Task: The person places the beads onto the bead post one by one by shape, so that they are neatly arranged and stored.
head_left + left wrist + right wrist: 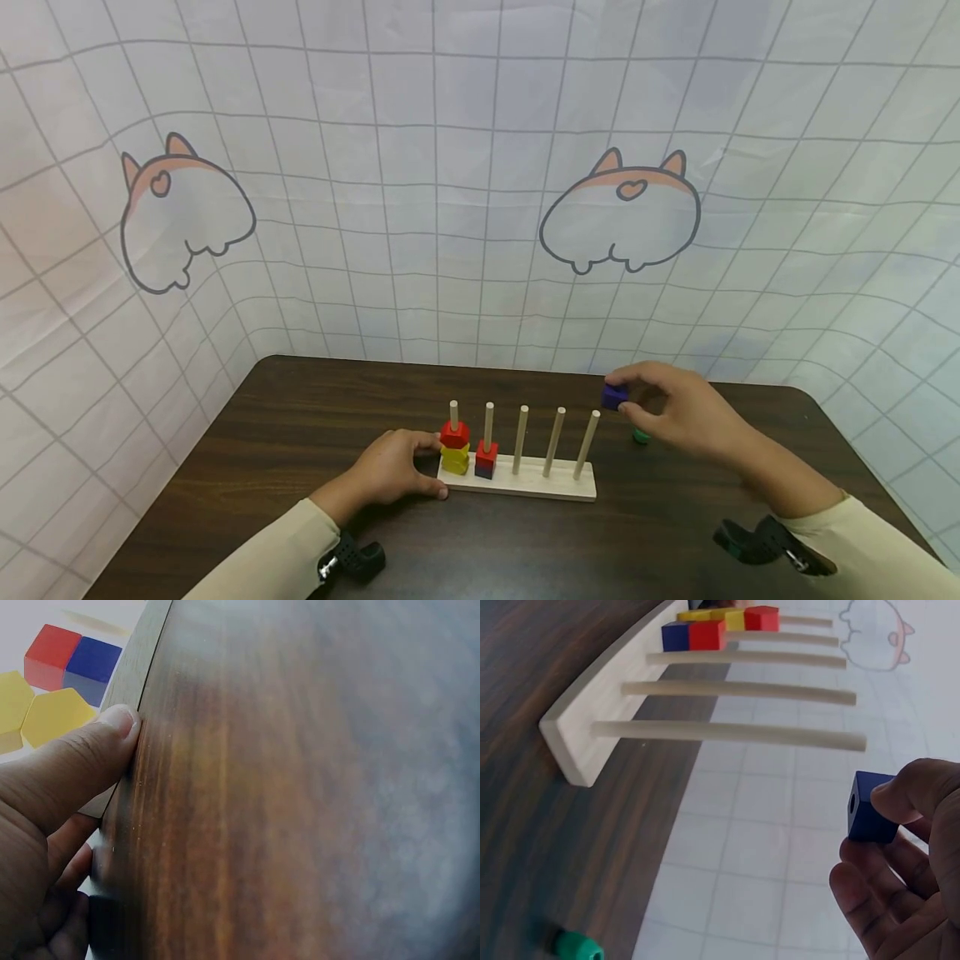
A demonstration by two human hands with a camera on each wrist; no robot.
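A pale wooden peg board [525, 485] with a row of upright pegs stands on the table. My left hand [393, 467] grips its left end, thumb along the front edge. On the leftmost peg, a red block [454, 434] sits above yellow blocks [454, 460]. The second peg bears a red block [487, 454] over a blue block [676, 636]; the other pegs are bare. Between thumb and fingers my right hand [686, 412] pinches a blue block [871, 806] with a hole in it. It is held in the air, apart from the rightmost peg [735, 733].
A small green block [641, 436] lies on the dark wooden table [300, 417], below the right hand and right of the board. Behind the table hangs a white gridded cloth [405, 208] with cartoon drawings, which also runs along both sides.
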